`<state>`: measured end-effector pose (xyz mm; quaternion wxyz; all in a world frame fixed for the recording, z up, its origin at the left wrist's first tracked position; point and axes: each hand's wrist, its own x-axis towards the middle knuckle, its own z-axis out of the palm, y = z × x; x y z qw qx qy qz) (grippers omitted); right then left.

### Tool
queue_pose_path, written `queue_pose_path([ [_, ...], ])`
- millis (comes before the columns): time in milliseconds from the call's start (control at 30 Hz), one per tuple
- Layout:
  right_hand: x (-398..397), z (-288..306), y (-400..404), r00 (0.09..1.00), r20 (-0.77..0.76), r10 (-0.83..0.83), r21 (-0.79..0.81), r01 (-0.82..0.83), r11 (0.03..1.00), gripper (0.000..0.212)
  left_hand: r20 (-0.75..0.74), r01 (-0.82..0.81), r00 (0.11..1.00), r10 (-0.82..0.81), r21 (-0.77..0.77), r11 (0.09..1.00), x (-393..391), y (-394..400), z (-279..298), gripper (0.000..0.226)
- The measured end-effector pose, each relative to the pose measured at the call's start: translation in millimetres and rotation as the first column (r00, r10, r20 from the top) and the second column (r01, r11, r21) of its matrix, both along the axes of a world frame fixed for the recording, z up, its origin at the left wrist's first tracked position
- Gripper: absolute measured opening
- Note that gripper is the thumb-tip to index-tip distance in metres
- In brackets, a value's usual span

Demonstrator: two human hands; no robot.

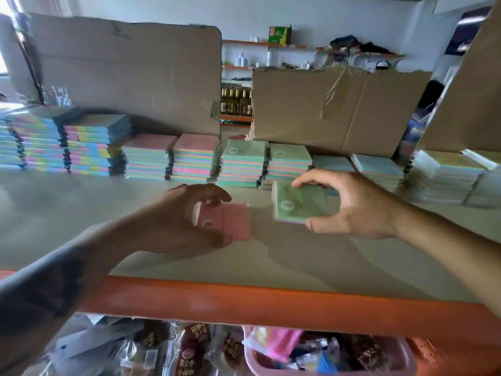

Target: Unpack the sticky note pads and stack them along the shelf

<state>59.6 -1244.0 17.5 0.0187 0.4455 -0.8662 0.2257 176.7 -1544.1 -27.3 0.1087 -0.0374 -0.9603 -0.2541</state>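
Your right hand (pixel 349 204) pinches the green pad (pixel 298 206), frame centre-right, just in front of the green-topped stack (pixel 244 164); your left hand (pixel 187 218) grips the pink pad (pixel 233 221), further off.

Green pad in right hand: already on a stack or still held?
Still held. The right hand grips the green pad between thumb and fingers, tilted, in front of the green-topped stack, not resting on it.

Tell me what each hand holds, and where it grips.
Left hand holds a pink pad by its left end; right hand holds a green pad, fingers on the far edge, thumb on the near edge.
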Motion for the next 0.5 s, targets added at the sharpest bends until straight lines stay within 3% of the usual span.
queue_pose_path([
  [133,-33.5,31.6,-13.6,0.999,-0.015,-0.042,-0.072,0.041,0.997,0.064,0.016,-0.029,0.999,0.030,-0.065,0.997,3.7,1.0,-2.7,0.078],
  [233,-67.6,49.6,-29.7,0.999,0.007,-0.053,-0.125,0.054,0.991,0.053,0.021,-0.035,0.999,0.036,-0.068,0.997,8.5,3.0,-2.2,0.079],
  [367,-102.8,50.1,-48.5,0.997,0.058,-0.046,-0.074,0.051,0.996,0.041,0.011,-0.054,0.998,0.055,-0.064,0.996,11.9,3.5,0.2,0.087],
  [500,-109.8,38.3,-56.5,0.994,0.086,-0.071,-0.042,0.075,0.996,0.051,0.032,-0.066,0.997,0.068,-0.049,0.997,12.6,3.8,4.6,0.092],
])
